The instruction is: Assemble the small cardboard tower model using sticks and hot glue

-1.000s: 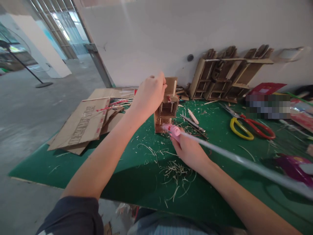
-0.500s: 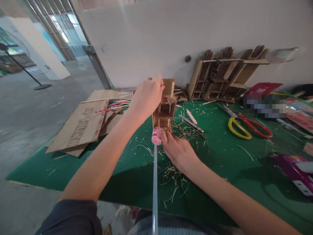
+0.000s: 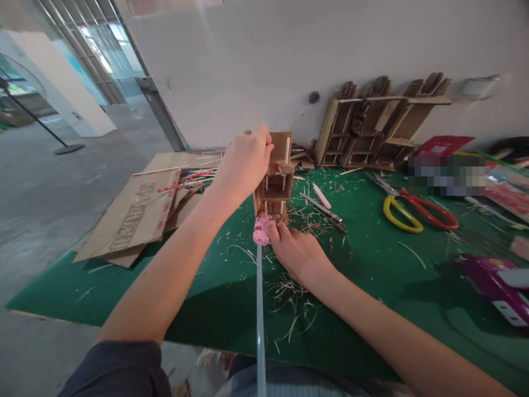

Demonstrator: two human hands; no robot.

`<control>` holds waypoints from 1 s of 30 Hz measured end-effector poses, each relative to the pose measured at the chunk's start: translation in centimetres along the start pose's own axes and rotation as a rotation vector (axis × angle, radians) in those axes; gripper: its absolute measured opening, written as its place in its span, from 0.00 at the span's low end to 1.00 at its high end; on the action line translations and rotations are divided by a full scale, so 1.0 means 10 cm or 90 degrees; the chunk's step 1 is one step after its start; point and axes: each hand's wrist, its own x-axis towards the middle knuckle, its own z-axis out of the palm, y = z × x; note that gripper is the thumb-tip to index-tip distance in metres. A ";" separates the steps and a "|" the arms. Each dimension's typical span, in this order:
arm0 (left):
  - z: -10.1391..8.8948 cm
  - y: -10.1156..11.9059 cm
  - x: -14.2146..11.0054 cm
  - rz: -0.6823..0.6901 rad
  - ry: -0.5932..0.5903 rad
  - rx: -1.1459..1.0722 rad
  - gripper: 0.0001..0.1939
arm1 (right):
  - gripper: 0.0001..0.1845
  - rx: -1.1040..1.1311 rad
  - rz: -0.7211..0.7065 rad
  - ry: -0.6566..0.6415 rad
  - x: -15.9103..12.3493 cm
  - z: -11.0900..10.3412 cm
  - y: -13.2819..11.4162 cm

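A small upright cardboard model [image 3: 278,190] with compartments and thin wooden sticks stands in front of me on the green table. My left hand [image 3: 247,160] is closed at its upper left edge, and the fingertips are partly hidden behind the hand. Low at the model's front is a pink glue gun [image 3: 262,229], with a long translucent glue stick [image 3: 259,309] running from its back towards me. My right hand [image 3: 300,251] is closed beside the gun, thumb against its right side. The remaining fingers are mostly out of sight, as is the gun's tip.
Flattened cardboard sheets [image 3: 128,215] lie at left. Right of the model are a utility knife [image 3: 322,208], a white pointed tube [image 3: 321,196] and scissors [image 3: 400,207]. Larger cardboard models [image 3: 367,132] lean against the wall. A purple power strip [image 3: 496,286] sits at right. Shavings [image 3: 293,292] litter the green tabletop [image 3: 223,300].
The whole view has shifted slightly, so everything appears a little further left. Both hands, the model and the glue gun keep about the same positions relative to each other.
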 end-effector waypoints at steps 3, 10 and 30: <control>-0.01 0.01 0.00 -0.003 -0.003 -0.001 0.08 | 0.25 0.000 0.009 -0.008 0.03 0.01 -0.01; -0.01 0.01 0.00 -0.013 -0.007 -0.008 0.08 | 0.24 -0.010 0.026 0.018 0.00 0.04 -0.08; -0.03 0.00 -0.01 -0.005 -0.010 -0.003 0.10 | 0.23 -0.004 0.035 0.019 -0.04 -0.01 -0.09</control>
